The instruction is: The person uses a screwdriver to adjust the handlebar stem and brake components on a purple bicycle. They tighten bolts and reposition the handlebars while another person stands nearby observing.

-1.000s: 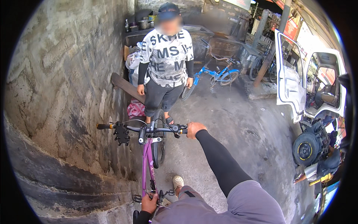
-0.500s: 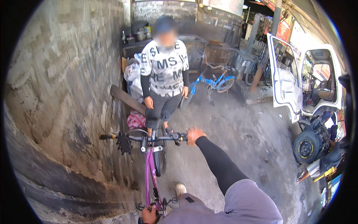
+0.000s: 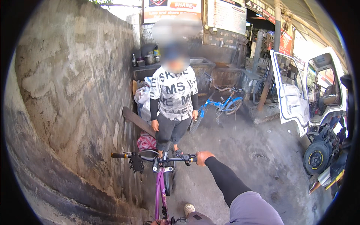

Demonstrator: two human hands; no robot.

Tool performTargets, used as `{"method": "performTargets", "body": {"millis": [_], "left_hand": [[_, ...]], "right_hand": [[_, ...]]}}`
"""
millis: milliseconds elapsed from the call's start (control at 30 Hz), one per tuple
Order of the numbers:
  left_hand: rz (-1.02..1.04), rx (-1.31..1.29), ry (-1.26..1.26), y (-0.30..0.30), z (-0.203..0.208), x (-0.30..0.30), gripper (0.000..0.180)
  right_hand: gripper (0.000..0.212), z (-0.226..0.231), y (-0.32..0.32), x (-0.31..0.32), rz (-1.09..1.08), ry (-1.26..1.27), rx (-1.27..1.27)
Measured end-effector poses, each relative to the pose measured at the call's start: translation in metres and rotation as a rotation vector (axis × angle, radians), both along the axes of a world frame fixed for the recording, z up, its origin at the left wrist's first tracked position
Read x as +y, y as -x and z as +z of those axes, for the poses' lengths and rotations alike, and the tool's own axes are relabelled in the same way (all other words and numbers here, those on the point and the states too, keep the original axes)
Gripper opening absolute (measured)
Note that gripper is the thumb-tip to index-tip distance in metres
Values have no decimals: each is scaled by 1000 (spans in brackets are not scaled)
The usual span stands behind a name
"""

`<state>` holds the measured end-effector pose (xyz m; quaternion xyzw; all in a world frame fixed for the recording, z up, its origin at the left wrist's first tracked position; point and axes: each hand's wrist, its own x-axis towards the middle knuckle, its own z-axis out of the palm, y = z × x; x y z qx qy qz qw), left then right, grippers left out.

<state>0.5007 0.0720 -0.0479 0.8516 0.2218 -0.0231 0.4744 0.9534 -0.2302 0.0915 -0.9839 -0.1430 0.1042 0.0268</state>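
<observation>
A purple bicycle stands before me, front wheel pointing away. My right hand is closed around the right end of its handlebar. The left handlebar grip has no hand on it. A black phone holder is fixed beside that grip. Only a sliver of my left hand shows at the lower edge, by the rear of the frame near the crank; its fingers are mostly hidden.
A person in a patterned white shirt stands just beyond the front wheel. A rough concrete wall runs along the left. Farther back stands a blue bicycle. A white truck cab with its door open and a wheel are at right.
The view has tilted up, so the scene sits lower and farther right. My left hand has mostly slipped out of the lower edge. The right hand stays on the handlebar.
</observation>
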Motion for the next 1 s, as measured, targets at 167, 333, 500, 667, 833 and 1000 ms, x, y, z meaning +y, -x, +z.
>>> {"method": "performTargets", "body": {"millis": [167, 333, 500, 667, 833, 1000], "left_hand": [[-12, -11, 34, -5, 1, 3, 32], [117, -15, 287, -1, -5, -2, 33], [133, -75, 265, 9, -12, -8, 31], [161, -57, 280, 15, -25, -14, 32], [185, -89, 264, 22, -20, -23, 31], [169, -61, 160, 37, -23, -36, 34]], "right_hand": [[32, 1, 7, 3, -65, 91, -6], [34, 8, 4, 2, 24, -11, -7], [36, 20, 12, 11, -21, 104, 27], [36, 9, 8, -1, 63, 0, -65], [36, 20, 10, 6, -11, 84, 33], [44, 19, 11, 3, -48, 105, 62]]}}
